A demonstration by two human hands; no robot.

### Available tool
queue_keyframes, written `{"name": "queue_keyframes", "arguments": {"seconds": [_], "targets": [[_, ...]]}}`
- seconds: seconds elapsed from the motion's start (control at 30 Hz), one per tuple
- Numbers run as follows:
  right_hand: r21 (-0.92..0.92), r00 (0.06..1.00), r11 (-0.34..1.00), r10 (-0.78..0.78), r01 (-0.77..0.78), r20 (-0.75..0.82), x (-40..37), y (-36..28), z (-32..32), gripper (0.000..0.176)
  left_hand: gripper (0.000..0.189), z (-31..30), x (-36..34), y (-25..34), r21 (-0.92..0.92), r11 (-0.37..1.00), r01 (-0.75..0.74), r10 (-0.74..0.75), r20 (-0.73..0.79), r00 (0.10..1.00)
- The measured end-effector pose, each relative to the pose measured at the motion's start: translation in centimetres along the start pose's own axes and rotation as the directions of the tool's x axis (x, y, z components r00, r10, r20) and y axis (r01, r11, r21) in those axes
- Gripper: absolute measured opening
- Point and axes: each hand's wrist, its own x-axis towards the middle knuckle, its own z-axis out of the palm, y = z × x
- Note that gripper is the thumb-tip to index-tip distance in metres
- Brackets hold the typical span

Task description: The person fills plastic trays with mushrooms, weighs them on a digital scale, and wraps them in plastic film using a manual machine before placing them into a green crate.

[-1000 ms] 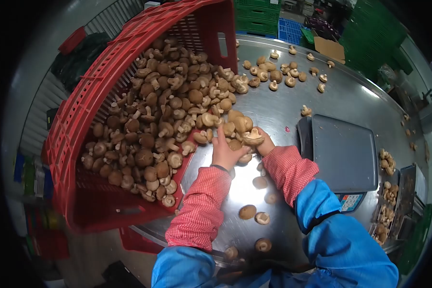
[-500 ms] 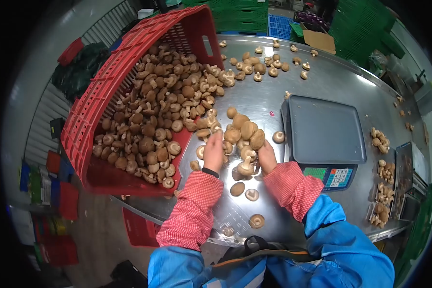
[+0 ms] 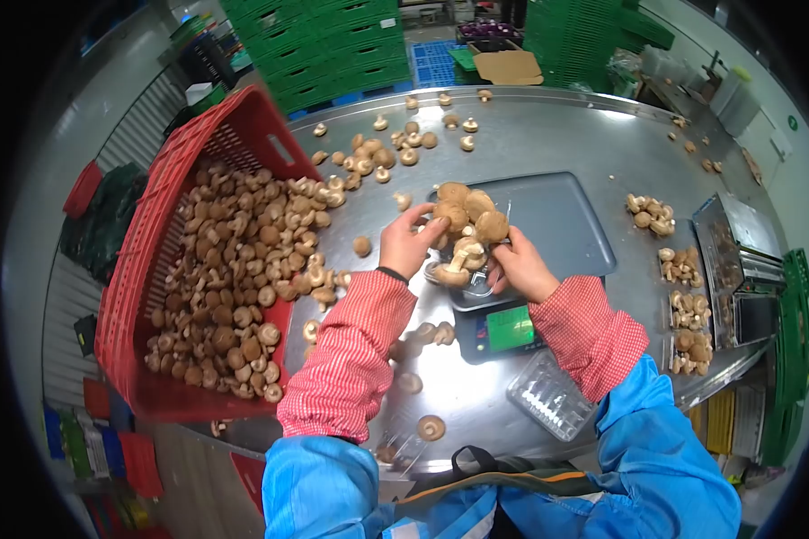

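A small clear plastic tray [image 3: 484, 286] heaped with brown-capped shiitake mushrooms [image 3: 478, 201] is between my two hands, over the near left part of the grey weighing scale [image 3: 562, 211]. My left hand [image 3: 408, 241] grips its left side, thumb and fingers closed against the mushrooms at the edge. On the other side my right hand [image 3: 523, 266] is closed round the tray's right edge, thumb on top. One mushroom with a pale stem leans out over the tray's near side. The scale's green display [image 3: 511, 328] shows below the tray.
A red crate [image 3: 144, 296] lies tipped at left, spilling shiitake onto the metal table [image 3: 368, 216]. An empty clear tray [image 3: 553, 395] sits near my right sleeve. Filled trays [image 3: 689, 310] line the right side beside a machine [image 3: 737, 260]. Green crates [image 3: 324, 45] stand behind.
Both hands have carried the filled tray from the table beside the crate to above the scale. My view has turned right, and an empty tray now shows near my right sleeve.
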Motion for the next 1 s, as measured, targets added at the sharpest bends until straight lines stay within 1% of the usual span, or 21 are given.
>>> {"name": "queue_keyframes", "arguments": {"seconds": [0.03, 0.1, 0.2, 0.27, 0.33, 0.37, 0.43, 0.47, 0.57, 0.6, 0.63, 0.67, 0.7, 0.73, 0.77, 0.8, 0.83, 0.9, 0.93, 0.97, 1.0], "targets": [[-0.026, 1.000, 1.000, -0.003, 0.003, -0.005, 0.7, 0.5, -1.5, 0.032, 0.041, 1.3, 0.8, 0.9, 0.086, 0.996, -0.023, 0.021, 0.023, 1.000], [-0.128, 0.999, 0.992, -0.009, 0.002, -0.048, 1.7, 1.6, -4.1, 0.029, 0.044, 3.8, 2.2, 2.3, 0.300, 0.944, -0.139, 0.117, 0.091, 0.989], [-0.343, 0.995, 0.939, -0.001, -0.035, -0.105, 2.1, 2.4, -6.9, 0.026, 0.052, 6.9, 3.6, 1.7, 0.480, 0.825, -0.300, 0.258, 0.152, 0.954], [-0.487, 0.994, 0.873, -0.019, -0.034, -0.104, 1.6, 2.2, -8.1, 0.026, 0.055, 7.8, 3.8, 2.1, 0.574, 0.744, -0.341, 0.264, 0.217, 0.940], [-0.674, 0.981, 0.737, -0.162, 0.049, -0.105, 1.0, 2.5, -9.4, 0.027, 0.055, 8.0, 3.1, 2.9, 0.662, 0.634, -0.399, 0.295, 0.270, 0.916], [-0.756, 0.968, 0.649, -0.232, 0.085, -0.091, 0.6, 2.5, -10.1, 0.028, 0.054, 7.8, 2.7, 2.8, 0.676, 0.619, -0.400, 0.328, 0.241, 0.914], [-0.792, 0.961, 0.602, -0.265, 0.097, -0.083, -0.8, 1.8, -11.1, 0.028, 0.053, 6.8, 2.1, 2.8, 0.707, 0.583, -0.400, 0.399, 0.179, 0.899], [-0.809, 0.957, 0.578, -0.280, 0.104, -0.077, -1.5, 1.3, -11.5, 0.029, 0.052, 6.2, 1.7, 3.0, 0.749, 0.554, -0.363, 0.424, 0.121, 0.898], [-0.812, 0.951, 0.563, -0.306, 0.150, -0.036, -3.7, -1.6, -12.3, 0.027, 0.050, 4.4, -0.3, 4.3, 0.651, 0.694, -0.307, 0.438, -0.043, 0.898], [-0.797, 0.933, 0.571, -0.359, 0.197, -0.026, -4.2, -2.3, -12.1, 0.028, 0.045, 4.2, -0.7, 4.5, 0.440, 0.868, -0.231, 0.309, -0.114, 0.944], [-0.770, 0.926, 0.585, -0.377, 0.253, 0.017, -5.0, -4.1, -11.5, 0.032, 0.047, 4.2, -1.7, 6.2, 0.098, 0.995, -0.026, 0.033, -0.073, 0.997], [-0.740, 0.918, 0.600, -0.392, 0.304, 0.059, -5.9, -5.7, -10.5, 0.036, 0.051, 4.6, -2.9, 7.6, -0.090, 0.994, 0.061, -0.061, -0.003, 0.998], [-0.703, 0.854, 0.561, -0.503, 0.437, 0.129, -6.4, -6.7, -9.3, 0.043, 0.055, 5.2, -4.0, 8.7, -0.270, 0.950, 0.157, -0.141, 0.079, 0.987], [-0.656, 0.770, 0.503, -0.609, 0.562, 0.192, -6.7, -7.2, -8.0, 0.051, 0.057, 6.0, -4.8, 9.4, -0.343, 0.921, 0.186, -0.146, 0.140, 0.979], [-0.662, 0.748, 0.441, -0.599, 0.606, 0.286, -6.9, -7.1, -6.7, 0.054, 0.059, 6.8, -5.5, 10.1, -0.413, 0.886, 0.212, -0.140, 0.197, 0.970], [-0.659, 0.718, 0.376, -0.585, 0.652, 0.377, -7.0, -7.1, -5.5, 0.058, 0.059, 7.4, -6.4, 10.9, -0.518, 0.811, 0.271, -0.161, 0.249, 0.955], [-0.647, 0.681, 0.307, -0.565, 0.698, 0.467, -7.0, -7.2, -4.6, 0.061, 0.058, 7.3, -7.1, 10.8, -0.501, 0.819, 0.279, -0.169, 0.254, 0.952], [-0.574, 0.686, 0.389, -0.521, 0.721, 0.508, -6.7, -5.3, -3.0, 0.061, 0.056, 6.7, -8.2, 10.7, -0.465, 0.838, 0.286, -0.178, 0.263, 0.948], [-0.535, 0.683, 0.427, -0.503, 0.729, 0.530, -6.8, -4.6, -2.6, 0.060, 0.051, 5.5, -8.8, 9.8, -0.314, 0.928, 0.200, -0.121, 0.255, 0.959], [-0.477, 0.709, 0.538, -0.403, 0.695, 0.579, -7.4, -4.4, -2.5, 0.059, 0.045, 3.8, -9.3, 7.9, -0.196, 0.952, 0.237, -0.188, 0.242, 0.952], [-0.514, 0.714, 0.505, -0.385, 0.693, 0.585, -7.6, -4.6, -2.7, 0.055, 0.041, 2.5, -9.5, 6.2, -0.073, 0.964, 0.255, -0.235, 0.211, 0.949]]}}
